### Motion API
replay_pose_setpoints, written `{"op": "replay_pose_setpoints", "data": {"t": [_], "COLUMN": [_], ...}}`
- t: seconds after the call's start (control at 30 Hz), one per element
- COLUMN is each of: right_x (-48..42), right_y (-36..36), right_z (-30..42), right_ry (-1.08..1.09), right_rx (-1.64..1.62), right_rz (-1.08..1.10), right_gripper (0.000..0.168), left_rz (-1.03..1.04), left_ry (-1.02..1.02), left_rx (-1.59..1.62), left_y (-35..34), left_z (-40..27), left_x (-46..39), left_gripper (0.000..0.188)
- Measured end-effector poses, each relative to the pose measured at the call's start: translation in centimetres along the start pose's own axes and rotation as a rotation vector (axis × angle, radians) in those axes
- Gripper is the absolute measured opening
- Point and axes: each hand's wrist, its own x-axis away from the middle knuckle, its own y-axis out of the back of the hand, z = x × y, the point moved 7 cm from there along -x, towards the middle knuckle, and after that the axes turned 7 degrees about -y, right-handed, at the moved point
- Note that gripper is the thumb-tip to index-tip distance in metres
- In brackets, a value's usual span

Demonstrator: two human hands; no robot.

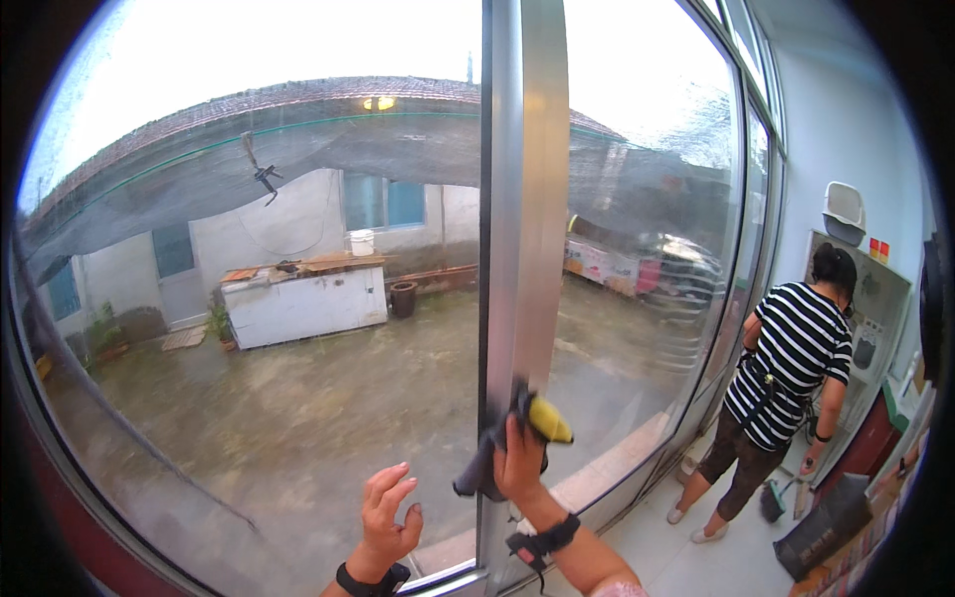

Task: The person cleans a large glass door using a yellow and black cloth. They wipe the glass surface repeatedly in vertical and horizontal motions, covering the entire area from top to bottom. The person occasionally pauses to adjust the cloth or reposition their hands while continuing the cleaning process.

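Observation:
My right hand [520,464] grips a dark grey cloth [477,469] against the lower part of a metal window post [537,246]. A yellow part [550,421] sticks out to the right of the fingers; blur hides whether it belongs to the cloth. My left hand [386,511] is raised in front of the left glass pane [298,440], fingers apart and slightly bent, holding nothing. Whether its fingertips touch the glass I cannot tell. A dark strap circles each wrist. To the right of the post stands another large glass pane [634,351].
A person [794,366] in a striped shirt stands at the right, facing away, holding a broom [773,501] low. Beside them are a dark bag [824,526] and a cabinet [869,298]. Through the glass show a wet yard and a white chest [306,310].

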Motion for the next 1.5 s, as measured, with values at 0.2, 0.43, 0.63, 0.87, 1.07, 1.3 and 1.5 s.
{"op": "replay_pose_setpoints", "data": {"t": [0.2, 0.43, 0.63, 0.87, 1.07, 1.3, 1.5], "right_x": [1.5, -5.5, -7.6, -2.6, 1.1, 6.9, 16.6], "right_y": [-2.0, -7.5, -3.5, -1.6, -1.7, -4.5, -8.1], "right_z": [5.6, 14.9, 12.4, 7.6, 7.3, 3.6, 0.2], "right_ry": [-0.147, 0.044, 0.049, -0.330, -0.384, -0.680, -1.038], "right_rx": [-0.451, -1.020, -1.115, -1.045, -1.109, -1.007, -0.980], "right_rz": [0.288, 0.656, 0.475, 0.132, 0.087, 0.200, 0.764], "right_gripper": [0.053, 0.084, 0.051, 0.023, 0.017, 0.017, 0.059], "left_rz": [0.181, -0.345, -0.918, -0.154, 0.527, 0.974, 0.550], "left_ry": [0.168, 0.853, 0.493, -0.471, -0.452, 0.310, 0.548], "left_rx": [0.380, 0.924, -0.008, -1.262, -1.377, -0.281, 0.338], "left_y": [-1.3, 1.6, 23.0, 30.9, 10.1, -2.0, -5.2], "left_z": [2.9, 8.1, 9.5, 5.6, 3.5, 11.3, 11.8], "left_x": [-1.3, -0.7, -4.4, -25.1, -20.2, 1.9, 10.7], "left_gripper": [0.051, 0.036, 0.042, 0.046, 0.066, 0.028, 0.033]}}
